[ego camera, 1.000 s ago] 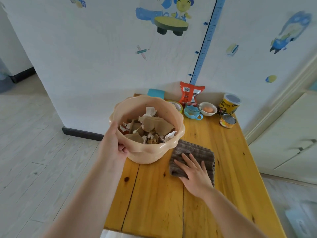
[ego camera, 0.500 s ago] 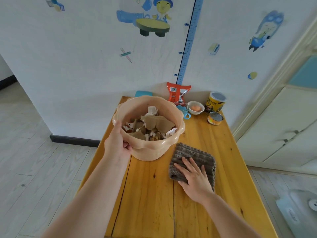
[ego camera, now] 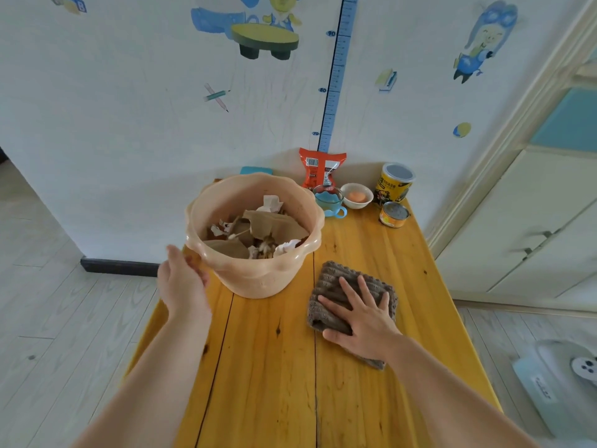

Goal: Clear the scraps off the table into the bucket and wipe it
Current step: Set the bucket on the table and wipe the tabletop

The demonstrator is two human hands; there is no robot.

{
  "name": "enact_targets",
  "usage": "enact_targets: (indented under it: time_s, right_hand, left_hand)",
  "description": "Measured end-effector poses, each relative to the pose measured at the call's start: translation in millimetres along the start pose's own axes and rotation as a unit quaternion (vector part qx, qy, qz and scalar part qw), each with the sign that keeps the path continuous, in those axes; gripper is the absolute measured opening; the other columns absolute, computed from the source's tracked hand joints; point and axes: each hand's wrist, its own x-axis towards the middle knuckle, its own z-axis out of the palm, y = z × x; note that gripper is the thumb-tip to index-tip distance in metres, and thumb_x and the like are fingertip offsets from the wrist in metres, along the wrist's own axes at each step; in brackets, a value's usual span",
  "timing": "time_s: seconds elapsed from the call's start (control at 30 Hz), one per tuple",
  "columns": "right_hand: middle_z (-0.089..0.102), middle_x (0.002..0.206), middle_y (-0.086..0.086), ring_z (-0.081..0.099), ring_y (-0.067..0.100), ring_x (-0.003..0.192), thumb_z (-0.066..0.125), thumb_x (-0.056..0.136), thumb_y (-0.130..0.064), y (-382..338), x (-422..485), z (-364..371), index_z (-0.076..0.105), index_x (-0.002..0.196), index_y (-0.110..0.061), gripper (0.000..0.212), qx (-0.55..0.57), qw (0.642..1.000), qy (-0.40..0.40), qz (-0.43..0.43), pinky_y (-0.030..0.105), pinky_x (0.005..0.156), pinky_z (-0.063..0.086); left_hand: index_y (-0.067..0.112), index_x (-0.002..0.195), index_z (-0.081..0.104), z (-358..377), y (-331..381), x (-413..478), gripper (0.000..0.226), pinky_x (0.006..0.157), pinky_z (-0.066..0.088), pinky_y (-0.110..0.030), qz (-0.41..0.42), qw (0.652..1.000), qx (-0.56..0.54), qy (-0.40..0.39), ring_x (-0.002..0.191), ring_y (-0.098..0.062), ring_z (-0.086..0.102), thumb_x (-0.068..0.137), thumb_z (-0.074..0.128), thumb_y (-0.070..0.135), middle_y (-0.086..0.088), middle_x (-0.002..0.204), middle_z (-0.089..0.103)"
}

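While my right hand point(ego camera: 361, 318) lies flat on the grey cloth point(ego camera: 336, 279), fingers straight and spread, pressing rather than gripping, my left hand point(ego camera: 184, 282) hangs loosely open just beside the bucket point(ego camera: 258, 276), at its left wall; whether it touches I cannot tell. The bucket stands on the table point(ego camera: 274, 367) with the scraps point(ego camera: 258, 224) inside, just beyond the cloth's far left corner. The cloth's long side runs away from me, so I judge the wipe goes toward me.
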Motion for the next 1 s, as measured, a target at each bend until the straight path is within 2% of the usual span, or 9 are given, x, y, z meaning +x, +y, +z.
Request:
enact_targets:
  time_s: [0.1,0.2,0.27,0.37,0.47,0.53,0.6,0.7,1.0]
  right_hand:
    - [-0.02,0.154,-0.005,-0.027,0.032,0.137,0.006,0.07,-0.083,-6,15,4,-0.013,0.128,-0.065,0.063,0.008,1.0,-0.003,0.006,0.07,0.1,-0.011]
    - [-0.018,0.154,-0.005,-0.025,0.032,0.137,0.007,0.075,-0.079,-10,35,4,-0.011,0.129,-0.063,0.059,0.009,1.0,0.011,0.017,0.071,0.099,-0.01]
    - [-0.016,0.155,-0.006,-0.024,0.032,0.138,0.008,0.077,-0.077,-9,50,5,-0.01,0.13,-0.063,0.057,0.017,0.999,0.02,0.031,0.071,0.099,-0.011]
    - [-0.015,0.155,-0.007,-0.023,0.031,0.138,0.009,0.078,-0.077,-4,69,5,-0.008,0.13,-0.063,0.057,0.032,0.998,0.03,0.05,0.072,0.098,-0.012]
    - [-0.015,0.155,-0.008,-0.023,0.03,0.138,0.012,0.079,-0.075,5,88,3,-0.006,0.131,-0.062,0.056,0.041,0.997,0.025,0.066,0.072,0.098,-0.01]
    - [-0.015,0.155,-0.008,-0.023,0.03,0.139,0.014,0.081,-0.074,11,99,-1,-0.006,0.132,-0.061,0.056,0.044,0.996,0.022,0.074,0.072,0.099,-0.009]
    - [-0.013,0.155,-0.007,-0.021,0.03,0.139,0.015,0.082,-0.072,20,109,-5,-0.003,0.133,-0.061,0.055,0.055,0.995,0.027,0.083,0.073,0.099,-0.008]
    - [-0.011,0.156,-0.007,-0.02,0.03,0.14,0.017,0.083,-0.071,40,119,-12,-0.001,0.134,-0.06,0.055,0.067,0.992,0.027,0.104,0.073,0.098,-0.007]
    - [-0.006,0.156,-0.009,-0.015,0.025,0.141,0.018,0.083,-0.072,114,95,-10,0.006,0.135,-0.058,0.055,0.095,0.974,0.032,0.201,0.069,0.102,-0.005]
  left_hand:
    - [0.017,0.069,0.049,-8,-35,-23,0.033,0.053,0.032,-0.027,0.036,0.996,0.076,0.011,0.056,-0.012,0.038,0.095,0.039,0.035,0.001,0.062,0.044]
    - [0.013,0.063,0.047,-4,-64,-45,0.034,0.048,0.03,-0.027,0.105,0.974,0.175,-0.098,0.05,-0.011,0.036,0.094,0.045,0.026,0.0,0.055,0.043]
    - [0.013,0.063,0.05,3,-76,-52,0.033,0.044,0.029,-0.021,0.175,0.937,0.242,-0.181,0.044,-0.005,0.037,0.094,0.047,0.023,0.003,0.051,0.045]
    - [0.01,0.062,0.051,15,-88,-58,0.031,0.044,0.032,-0.018,0.329,0.822,0.37,-0.28,0.047,-0.005,0.039,0.092,0.052,0.016,0.005,0.053,0.045]
    - [0.01,0.071,0.062,24,-101,-61,0.024,0.054,0.048,-0.027,0.435,0.699,0.432,-0.368,0.063,-0.014,0.053,0.09,0.052,0.021,0.002,0.066,0.057]
    - [0.016,0.095,0.067,27,-110,-63,0.027,0.077,0.054,-0.034,0.451,0.627,0.492,-0.402,0.089,-0.018,0.06,0.09,0.046,0.034,0.001,0.093,0.067]
    - [0.026,0.126,0.052,32,-120,-62,0.04,0.104,0.034,-0.038,0.415,0.574,0.58,-0.404,0.124,-0.019,0.043,0.092,0.041,0.044,0.003,0.13,0.054]
    - [0.033,0.141,0.027,38,-128,-58,0.052,0.113,0.011,-0.036,0.38,0.552,0.628,-0.395,0.14,-0.016,0.016,0.093,0.033,0.051,0.007,0.15,0.027]
    - [0.033,0.141,0.029,43,-125,-61,0.052,0.114,0.01,-0.038,0.351,0.547,0.654,-0.387,0.14,-0.016,0.013,0.092,0.035,0.051,0.008,0.152,0.025]
